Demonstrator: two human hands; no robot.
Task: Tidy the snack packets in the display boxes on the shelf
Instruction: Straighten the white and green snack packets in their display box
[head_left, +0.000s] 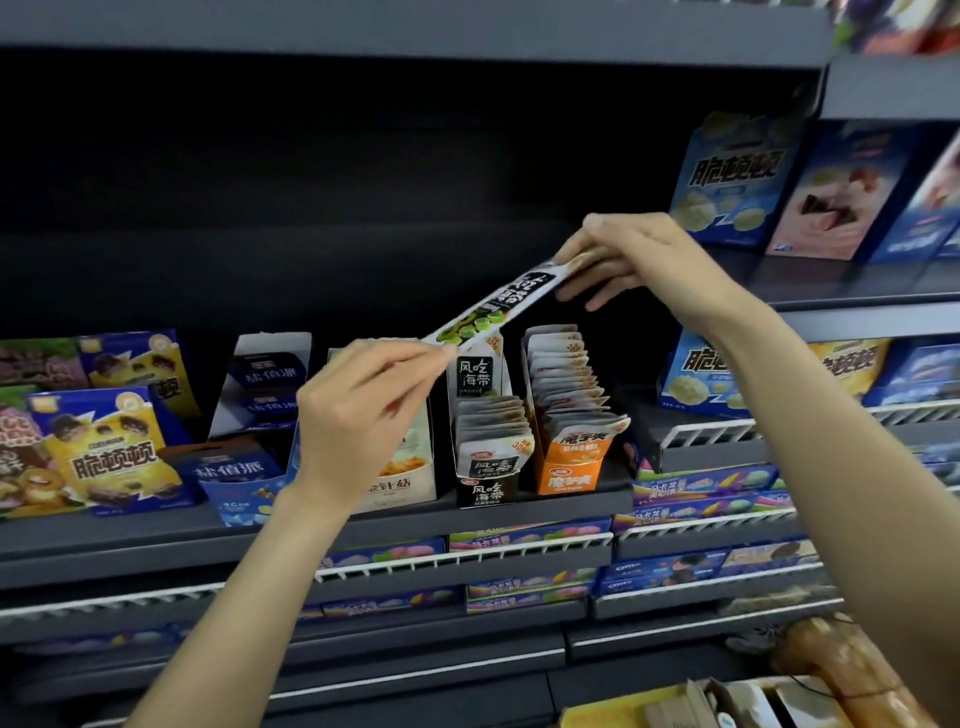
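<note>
Holding a black-and-white snack packet (498, 301) stretched between both hands, up in the air above the display boxes: the left hand (363, 410) pinches its lower end, the right hand (639, 260) grips the upper end with curled fingers. Right under it sits the black display box (485, 488), filled front to back with upright packets of the same kind. Just to its right, the orange display box (569, 475) is stuffed with a long row of upright packets too. To the left is a cream display box (410, 483), mostly behind the left hand, so can't tell what's in it. Further left, a blue display box (236, 480) and yellow-and-blue boxes (111, 462) stand on the same dark shelf (156, 535).
</note>
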